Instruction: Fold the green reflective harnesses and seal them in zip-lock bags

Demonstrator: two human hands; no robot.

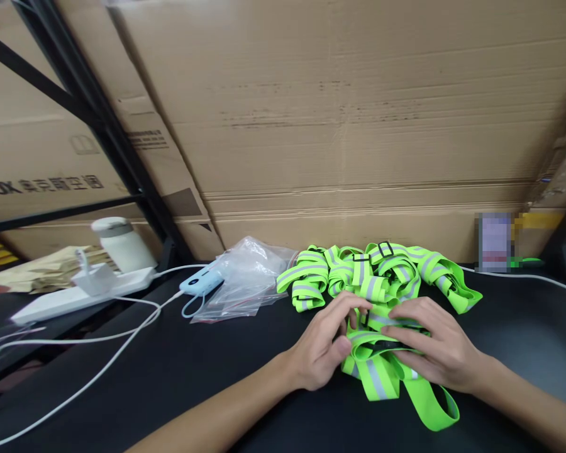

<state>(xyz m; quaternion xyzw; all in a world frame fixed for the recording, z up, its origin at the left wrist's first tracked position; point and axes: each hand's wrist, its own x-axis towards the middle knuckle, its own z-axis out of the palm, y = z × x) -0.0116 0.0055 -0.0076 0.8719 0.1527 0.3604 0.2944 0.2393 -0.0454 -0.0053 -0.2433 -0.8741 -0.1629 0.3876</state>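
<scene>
Both hands are on the reflective strap bundle (382,352) at lower centre of the frame on the black desk (170,371): left hand (325,346) pinches its left edge with fingers curled, right hand (434,346) lies flat on top, pressing it down. A pile of similar neon straps (372,270) sits just behind it, clear plastic bags (245,277) and a blue power bank (202,282) at centre left. My read: keep the folds pinned flat under the right palm, align the edges before tightening, and keep the loose tail at lower right from snagging.
</scene>
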